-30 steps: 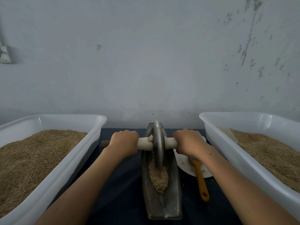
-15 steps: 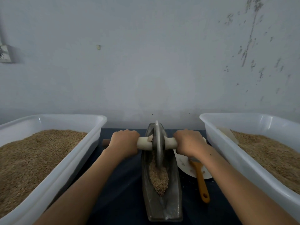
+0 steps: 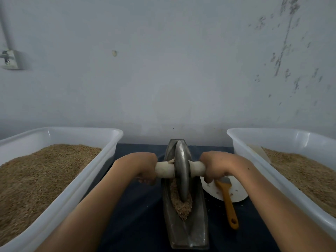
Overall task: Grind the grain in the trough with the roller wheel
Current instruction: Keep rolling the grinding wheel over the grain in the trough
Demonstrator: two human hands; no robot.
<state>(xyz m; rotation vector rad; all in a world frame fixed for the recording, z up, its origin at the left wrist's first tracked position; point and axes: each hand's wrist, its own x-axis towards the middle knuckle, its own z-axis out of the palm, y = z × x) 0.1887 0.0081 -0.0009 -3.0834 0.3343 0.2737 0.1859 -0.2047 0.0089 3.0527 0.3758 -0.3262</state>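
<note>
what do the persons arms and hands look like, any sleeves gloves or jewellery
Both forearms are bare as far as the frame shows: no sleeves in view. The left hand and the right hand wear no gloves, and no rings, watch or bracelets show on the hands or wrists. A small dark speck sits on the right forearm near the wrist.

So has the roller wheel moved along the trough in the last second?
Yes. The roller wheel has rolled slightly toward the person along the trough, over the grain.
</note>
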